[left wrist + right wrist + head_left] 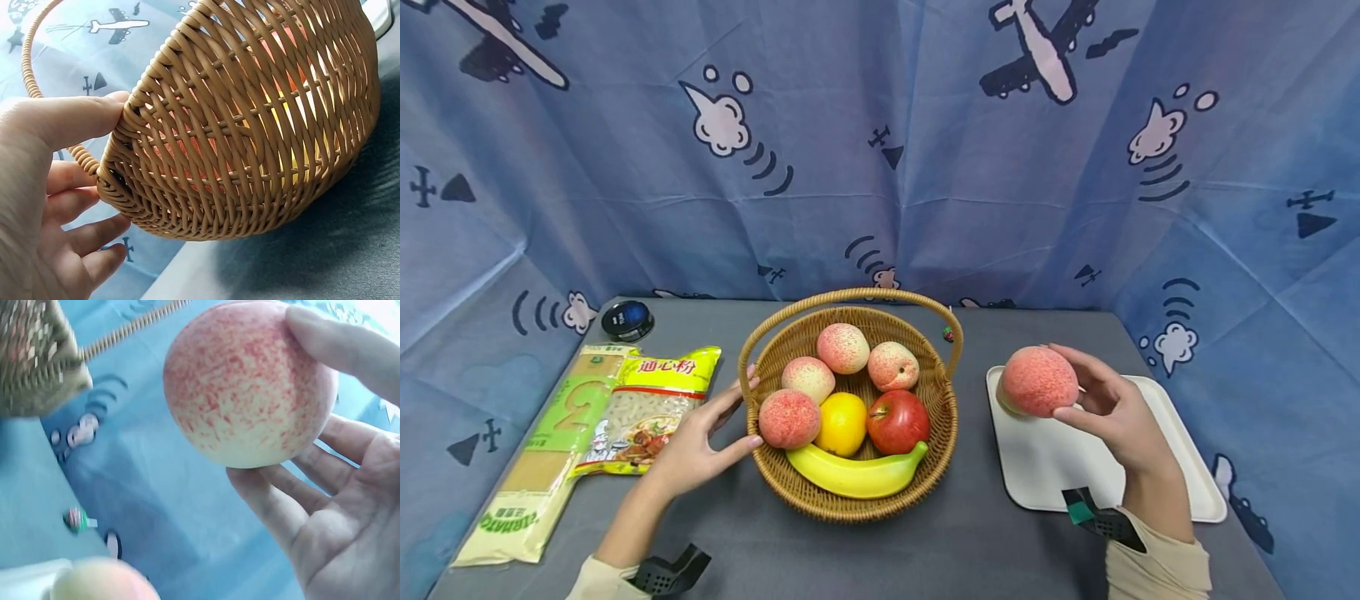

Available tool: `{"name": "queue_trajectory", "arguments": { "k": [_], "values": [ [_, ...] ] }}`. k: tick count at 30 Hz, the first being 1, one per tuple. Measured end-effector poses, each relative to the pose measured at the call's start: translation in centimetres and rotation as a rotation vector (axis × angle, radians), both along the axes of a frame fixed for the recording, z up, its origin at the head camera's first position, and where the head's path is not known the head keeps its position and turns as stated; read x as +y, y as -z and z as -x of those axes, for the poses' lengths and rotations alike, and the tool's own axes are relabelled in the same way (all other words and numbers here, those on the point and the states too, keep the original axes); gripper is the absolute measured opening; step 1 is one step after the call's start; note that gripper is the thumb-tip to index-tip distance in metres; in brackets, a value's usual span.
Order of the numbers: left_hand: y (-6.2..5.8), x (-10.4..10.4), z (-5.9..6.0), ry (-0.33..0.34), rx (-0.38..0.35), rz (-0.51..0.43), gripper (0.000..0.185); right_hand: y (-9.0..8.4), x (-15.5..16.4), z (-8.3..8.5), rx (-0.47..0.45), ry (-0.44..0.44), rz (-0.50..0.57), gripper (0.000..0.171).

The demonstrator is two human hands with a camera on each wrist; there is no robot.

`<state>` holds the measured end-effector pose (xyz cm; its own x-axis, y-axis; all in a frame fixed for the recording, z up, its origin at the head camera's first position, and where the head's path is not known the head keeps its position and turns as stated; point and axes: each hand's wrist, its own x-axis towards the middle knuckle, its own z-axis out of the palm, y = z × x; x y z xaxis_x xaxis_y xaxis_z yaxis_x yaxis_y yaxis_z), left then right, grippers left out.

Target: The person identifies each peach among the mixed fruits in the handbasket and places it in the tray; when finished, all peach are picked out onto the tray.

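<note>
My right hand (1120, 408) pinches a pink-red peach (1039, 382) between thumb and fingers above the white tray (1052, 475). In the right wrist view, the held peach (250, 387) shows a pale underside, and another peach (103, 582) peeks in at the bottom edge. A wicker basket (850, 510) stands mid-table with several peaches (842, 348), a yellow fruit (841, 423), a red apple (898, 422) and a banana (857, 473). My left hand (696, 450) touches the basket's left rim, thumb and fingers spread; its thumb (94, 119) rests at the rim.
Left of the basket lie a yellow pasta bag (647, 412) and a long green-and-cream noodle pack (550, 450). A round dark container (627, 321) sits at the back left. A small red-and-green item (948, 334) lies behind the basket. Its tall handle (850, 294) arches over it.
</note>
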<state>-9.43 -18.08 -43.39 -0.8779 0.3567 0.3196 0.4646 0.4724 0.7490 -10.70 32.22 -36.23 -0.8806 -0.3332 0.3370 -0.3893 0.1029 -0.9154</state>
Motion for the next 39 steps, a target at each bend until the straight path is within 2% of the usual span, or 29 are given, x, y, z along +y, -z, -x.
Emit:
{"name": "queue_trajectory", "arguments": {
  "k": [5, 11, 15, 20, 24, 28, 35, 39],
  "values": [
    [0.0, 0.1, -0.1, 0.001, -0.008, 0.003, 0.066, 1.5, 2.2, 0.0, 0.007, 0.078, 0.104, 0.067],
    [-0.1, 0.1, -0.1, 0.002, 0.001, 0.001, 0.065, 3.4, 4.6, 0.3, -0.039, 0.236, 0.185, 0.065],
    [-0.1, 0.1, -0.1, 0.003, 0.010, 0.001, 0.066, 5.2, 6.5, 0.8, -0.104, 0.304, 0.226, 0.065],
    [-0.1, 0.1, -0.2, 0.008, 0.005, 0.002, 0.067, 7.6, 8.6, 1.5, -0.239, 0.398, 0.215, 0.066],
    [-0.1, 0.1, -0.3, 0.010, -0.001, 0.002, 0.067, 8.5, 9.4, 1.9, -0.309, 0.399, 0.243, 0.062],
    [-0.1, 0.0, -0.2, 0.012, -0.001, -0.006, 0.068, 9.5, 10.1, 2.4, -0.339, 0.385, 0.281, 0.060],
    [-0.1, 0.0, -0.1, 0.014, 0.015, -0.011, 0.067, 10.8, 11.1, 2.8, -0.453, 0.450, 0.197, 0.070],
    [-0.2, 0.1, -0.1, 0.011, 0.016, 0.000, 0.067, 11.2, 11.4, 3.0, -0.500, 0.457, 0.162, 0.072]
  ]
}}
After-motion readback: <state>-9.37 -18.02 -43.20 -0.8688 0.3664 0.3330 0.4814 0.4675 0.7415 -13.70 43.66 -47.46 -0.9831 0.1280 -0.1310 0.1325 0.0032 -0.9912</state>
